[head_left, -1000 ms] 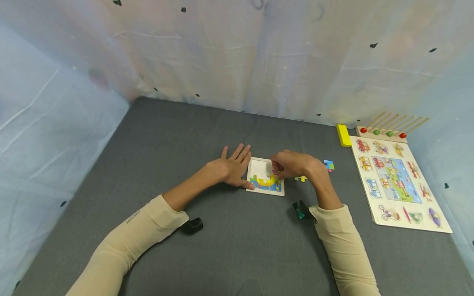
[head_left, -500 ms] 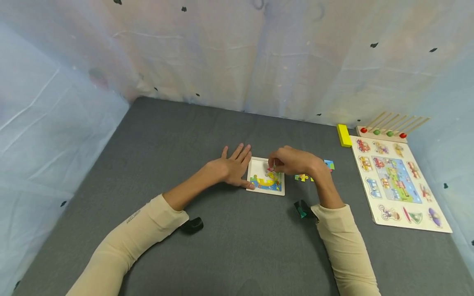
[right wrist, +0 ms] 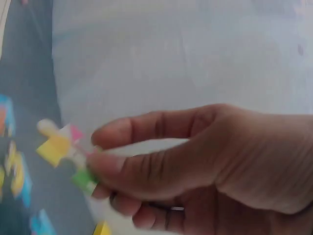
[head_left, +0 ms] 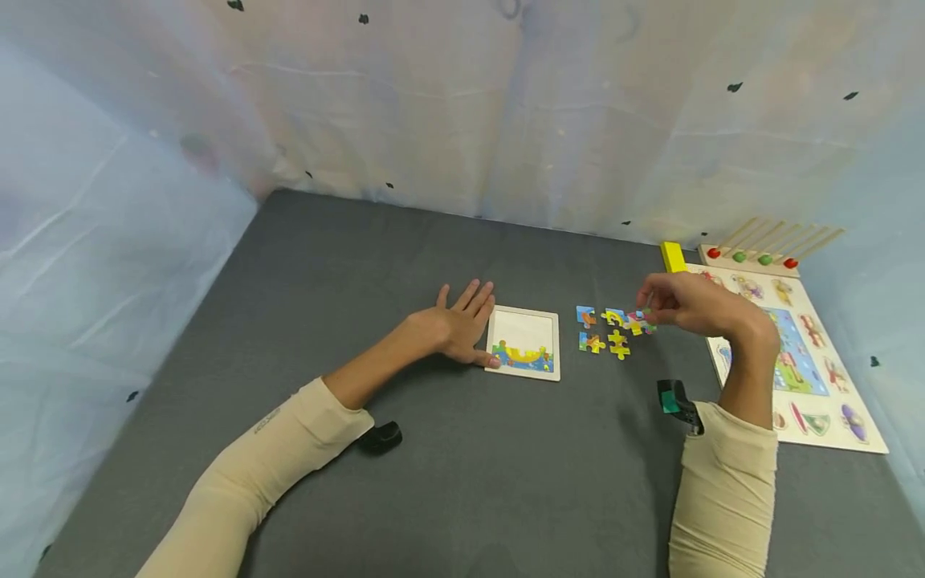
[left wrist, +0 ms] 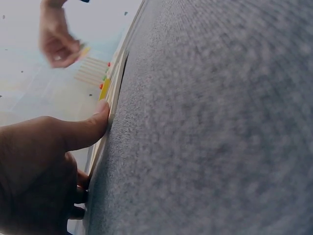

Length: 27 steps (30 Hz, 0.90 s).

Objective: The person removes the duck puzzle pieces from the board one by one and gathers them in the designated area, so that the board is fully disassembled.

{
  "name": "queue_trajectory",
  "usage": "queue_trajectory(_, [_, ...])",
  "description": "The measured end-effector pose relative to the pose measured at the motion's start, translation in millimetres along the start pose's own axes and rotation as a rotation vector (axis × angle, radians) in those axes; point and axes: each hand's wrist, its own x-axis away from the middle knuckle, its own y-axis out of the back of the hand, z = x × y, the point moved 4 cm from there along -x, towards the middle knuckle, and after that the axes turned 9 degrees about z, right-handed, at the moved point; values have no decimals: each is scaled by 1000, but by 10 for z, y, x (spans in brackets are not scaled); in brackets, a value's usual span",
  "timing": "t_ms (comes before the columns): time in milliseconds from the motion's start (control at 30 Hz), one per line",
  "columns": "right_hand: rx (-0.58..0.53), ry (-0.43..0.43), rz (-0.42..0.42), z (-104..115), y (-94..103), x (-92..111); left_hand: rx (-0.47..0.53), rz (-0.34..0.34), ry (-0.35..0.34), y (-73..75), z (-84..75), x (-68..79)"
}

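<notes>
Fingertips of the right hand [head_left: 686, 309] pinch a puzzle piece [right wrist: 63, 149] right of centre, above the loose pieces [head_left: 610, 329]. Left hand [head_left: 451, 329] lies flat, thumb steadying the puzzle tray [head_left: 523, 325]; a light, square grip seems best.

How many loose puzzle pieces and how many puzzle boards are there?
Loose pieces on the mat: 4
Held piece, pinched in the right hand: 1
Puzzle boards, small tray and big peg board: 2
Total: 7
</notes>
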Motion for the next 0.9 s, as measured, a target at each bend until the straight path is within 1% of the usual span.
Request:
queue_trajectory(67, [-43, -57, 46, -199, -61, 14, 2, 5, 6, 0, 23, -8])
queue_trajectory(167, [-88, -109, 111, -426, -151, -57, 19, 5, 4, 10, 44, 1])
queue_trajectory(233, [-97, -145, 154, -522, -198, -129, 31, 5, -1, 11, 52, 6])
queue_trajectory(367, [-119, -193, 226, -627, -273, -239, 32, -1, -5, 4, 46, 24])
queue_trajectory(500, [-123, -229, 248, -673, -305, -259, 19, -6, -8, 2, 31, 26])
queue_trajectory(667, [-97, -257, 261, -669, -302, -219, 1, 3, -16, 11, 13, 24])
queue_trajectory(767, [-78, -266, 247, -616, -267, -189, -2, 14, -20, 17, 16, 23])
queue_trajectory(900, [-50, -247, 202, -450, -185, -152, -2, 26, -30, 27, 15, 27])
